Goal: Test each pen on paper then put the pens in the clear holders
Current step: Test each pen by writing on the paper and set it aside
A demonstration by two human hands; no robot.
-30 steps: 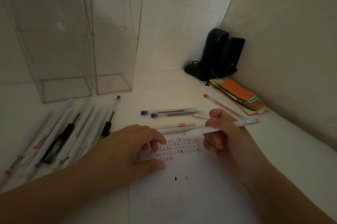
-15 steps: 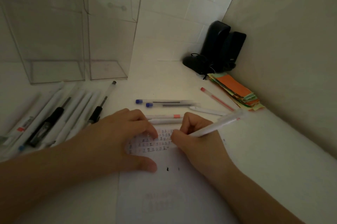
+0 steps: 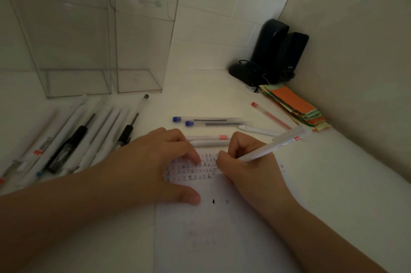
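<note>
Pen (image 3: 262, 151) in the right hand (image 3: 246, 161), white-barrelled with a red mark near its far end, slants down to the paper (image 3: 222, 239). Its tip is hidden behind the fingers, beside the rows of small test marks (image 3: 195, 170). The fingers and thumb are curled round the lower barrel in a writing pinch, so the pen sticks out up and to the right of the grip. The left hand (image 3: 155, 168) lies flat with spread fingers pressing the paper's upper left part, thumb just beside two dark ticks. It holds nothing.

The paper sits at the near edge of the counter (image 3: 333, 206). Just beyond the hands two white pens (image 3: 209, 140) lie side by side, then two blue-capped pens (image 3: 211, 121), another white one and a red-capped pen (image 3: 270, 116) further right. A larger row of pens (image 3: 73, 139) lies along the counter's left side.

The two clear holders (image 3: 106, 50) stand at the far left, against the tiled wall, and appear to hold no pens. Judging by the many marks on the sheet, testing is well under way, yet the storing step seems not to have begun. Every pen in view is outside the holders, and this one is still to be proven.

In the far right corner stand dark speakers (image 3: 278, 50), with a stack of coloured paper slips (image 3: 295, 105) beside them.
</note>
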